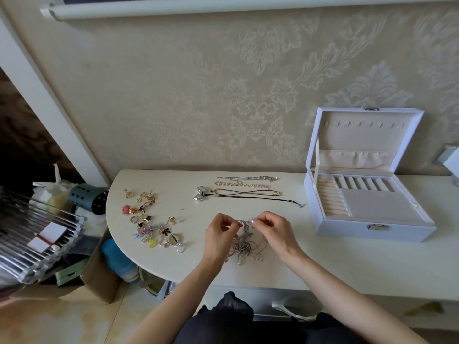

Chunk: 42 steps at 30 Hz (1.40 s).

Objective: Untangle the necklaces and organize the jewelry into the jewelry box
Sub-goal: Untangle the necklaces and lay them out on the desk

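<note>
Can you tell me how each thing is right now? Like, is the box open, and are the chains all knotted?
jewelry box, open, lid standing up, trays look empty.
tangled chains, knotted in a heap, top part lifted between both hands.
laid-out necklaces, untangled, lying in rows on the table.
rings and earrings, loose, scattered on the table.
left hand, pinching the tangled chains.
right hand, pinching the tangled chains.

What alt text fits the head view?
The left hand and right hand pinch a tangle of silver chains on a white table. Straightened necklaces lie behind it, small jewelry pile at left, open jewelry box at right.
</note>
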{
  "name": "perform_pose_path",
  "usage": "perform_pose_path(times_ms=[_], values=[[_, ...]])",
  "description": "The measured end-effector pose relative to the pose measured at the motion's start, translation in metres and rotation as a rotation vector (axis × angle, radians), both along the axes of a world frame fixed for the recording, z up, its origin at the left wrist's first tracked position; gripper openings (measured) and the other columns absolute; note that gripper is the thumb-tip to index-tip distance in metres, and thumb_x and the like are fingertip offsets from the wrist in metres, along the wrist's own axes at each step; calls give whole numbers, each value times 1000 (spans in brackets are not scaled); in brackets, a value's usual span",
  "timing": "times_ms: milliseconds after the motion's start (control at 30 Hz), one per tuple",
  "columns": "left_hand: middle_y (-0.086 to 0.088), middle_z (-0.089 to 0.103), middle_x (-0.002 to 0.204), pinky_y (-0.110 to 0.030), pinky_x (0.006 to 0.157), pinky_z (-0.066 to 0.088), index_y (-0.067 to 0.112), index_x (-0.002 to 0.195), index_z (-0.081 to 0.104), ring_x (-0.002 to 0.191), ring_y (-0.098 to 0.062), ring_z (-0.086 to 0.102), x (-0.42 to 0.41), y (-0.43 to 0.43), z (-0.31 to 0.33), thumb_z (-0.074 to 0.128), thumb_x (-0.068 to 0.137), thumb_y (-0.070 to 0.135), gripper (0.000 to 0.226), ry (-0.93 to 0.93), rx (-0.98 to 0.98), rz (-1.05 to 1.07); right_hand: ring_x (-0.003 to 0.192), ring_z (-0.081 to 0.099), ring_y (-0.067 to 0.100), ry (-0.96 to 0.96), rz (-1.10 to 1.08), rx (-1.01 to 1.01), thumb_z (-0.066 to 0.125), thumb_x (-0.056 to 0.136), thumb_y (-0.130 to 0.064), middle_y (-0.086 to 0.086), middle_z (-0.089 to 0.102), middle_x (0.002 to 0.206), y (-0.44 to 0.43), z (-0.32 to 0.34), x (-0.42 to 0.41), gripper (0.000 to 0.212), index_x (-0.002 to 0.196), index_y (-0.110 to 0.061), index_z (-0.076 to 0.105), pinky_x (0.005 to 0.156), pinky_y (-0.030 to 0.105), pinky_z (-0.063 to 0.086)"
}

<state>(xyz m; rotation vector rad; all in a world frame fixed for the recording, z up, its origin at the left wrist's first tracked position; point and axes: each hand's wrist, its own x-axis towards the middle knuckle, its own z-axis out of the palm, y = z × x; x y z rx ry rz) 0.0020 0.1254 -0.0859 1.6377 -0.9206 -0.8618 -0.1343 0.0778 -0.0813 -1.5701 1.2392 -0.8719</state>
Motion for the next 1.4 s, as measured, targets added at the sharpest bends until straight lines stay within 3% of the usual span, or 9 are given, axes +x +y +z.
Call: perform_pose_path(times_ms=[133, 233, 433, 533, 667, 800, 1100, 1267, 1400], values=[[-5, 65, 73, -14, 53, 40, 7, 83, 55, 58, -5, 54, -1, 2, 1, 52, 90, 7, 7, 86, -28, -47, 51, 41, 1, 47, -22, -28, 65, 86, -28, -9, 49, 50, 1, -2, 1, 30, 67, -5, 62, 54, 18, 32], [-2, 58, 67, -22, 58, 40, 7, 83, 55, 62, -12, 51, 0, 1, -2, 54, 90, 9, 7, 73, -49, -27, 53, 42, 2, -25, -28, -15, 66, 83, -20, -9, 50, 54, 0, 0, 1, 23, 69, -4, 59, 54, 14, 34], [-8, 62, 85, -22, 63, 43, 6, 86, 54, 72, -15, 53, 3, 0, -5, 56, 90, 11, 6, 73, -65, -11, 61, 50, 5, -42, -22, 17, 66, 81, -12, -5, 59, 63, 1, -3, -1, 11, 70, -13, 63, 59, 15, 39], [-13, 67, 94, -26, 62, 48, 7, 89, 46, 74, -18, 64, 1, 0, -3, 49, 95, 10, 7, 193, -68, -46, 57, 49, 0, -40, -26, -8, 67, 82, -15, -8, 59, 62, 0, -4, 1, 11, 72, -14, 65, 58, 13, 39], [-16, 70, 84, -30, 60, 52, 8, 94, 38, 72, -27, 68, -1, 2, 0, 41, 100, 14, 9, 322, -74, -111, 54, 49, -1, -48, -30, -52, 66, 85, -16, -8, 59, 60, -1, -4, 3, 9, 76, -13, 63, 57, 12, 37], [-23, 68, 83, -25, 52, 49, 9, 95, 39, 65, -26, 67, 0, 2, 0, 41, 100, 16, 9, 270, -50, -118, 55, 48, 6, -6, -40, -76, 66, 86, -17, -4, 57, 60, -3, -6, 4, 9, 77, -14, 63, 56, 14, 38], [-1, 48, 60, -14, 45, 35, 6, 93, 46, 45, -6, 43, 2, 1, 2, 50, 97, 15, 10, 180, -36, -132, 55, 48, 11, 55, -82, -49, 66, 86, -20, -3, 57, 59, -6, -13, 2, 11, 76, -16, 63, 61, 26, 41], [1, 42, 56, -19, 46, 28, 10, 88, 50, 49, -11, 31, 4, -2, 0, 54, 95, 18, 11, 154, -48, -137, 54, 48, 10, 80, -78, -33, 66, 85, -20, -5, 56, 56, -5, -13, 2, 11, 74, -19, 63, 61, 26, 42], [-1, 45, 57, -27, 51, 35, 10, 88, 51, 50, -13, 36, 4, -2, 1, 55, 95, 18, 11, 156, -50, -124, 50, 49, 7, 79, -47, -19, 65, 86, -18, -4, 56, 54, -4, -13, 2, 7, 79, -18, 64, 57, 20, 41]])
